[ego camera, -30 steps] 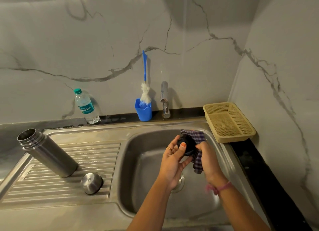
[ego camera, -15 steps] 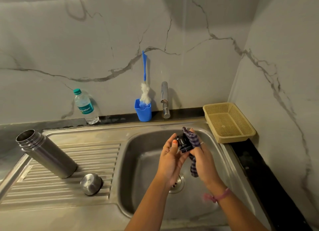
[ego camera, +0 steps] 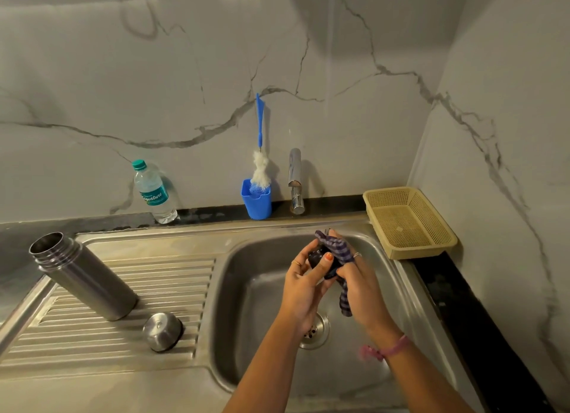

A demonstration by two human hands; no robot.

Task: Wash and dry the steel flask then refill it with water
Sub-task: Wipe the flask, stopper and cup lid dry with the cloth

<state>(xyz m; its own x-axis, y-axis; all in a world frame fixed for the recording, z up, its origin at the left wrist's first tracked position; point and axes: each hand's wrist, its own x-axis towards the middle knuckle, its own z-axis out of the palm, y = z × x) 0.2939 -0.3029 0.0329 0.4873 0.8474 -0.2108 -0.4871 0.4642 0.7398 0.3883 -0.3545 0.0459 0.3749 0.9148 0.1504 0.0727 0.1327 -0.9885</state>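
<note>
A marble-veined wall backs the steel sink (ego camera: 398, 277), with a ribbed draining board (ego camera: 123, 329) running off to its left. You are working over the basin: your left hand (ego camera: 303, 284) curls round a small black stopper (ego camera: 317, 257), thumb pressed on its face, while your right hand (ego camera: 359, 284) grips a checked cloth (ego camera: 337, 249) bunched against it, the cloth's tail hanging toward the drain (ego camera: 314, 331). By the look of it, you are drying the stopper.

The steel flask (ego camera: 83, 277) stands open-mouthed on the draining board, well to the left of your hands, looking tilted toward the far left. Its steel cap (ego camera: 162, 331) sits dome-up just near and right of its base. A water bottle (ego camera: 152, 192), a bottle brush (ego camera: 260, 153) in a blue cup (ego camera: 256, 200), the tap (ego camera: 295, 179) and a beige basket (ego camera: 408, 223) line the far edge.

Watch these from here:
- The stopper may be wet and slick; loosen your thumb and it could drop into the basin.
- The dangling cloth could touch the wet sink floor and soak.
- The ribbed slope may let the flask tip if you knock it while reaching.
</note>
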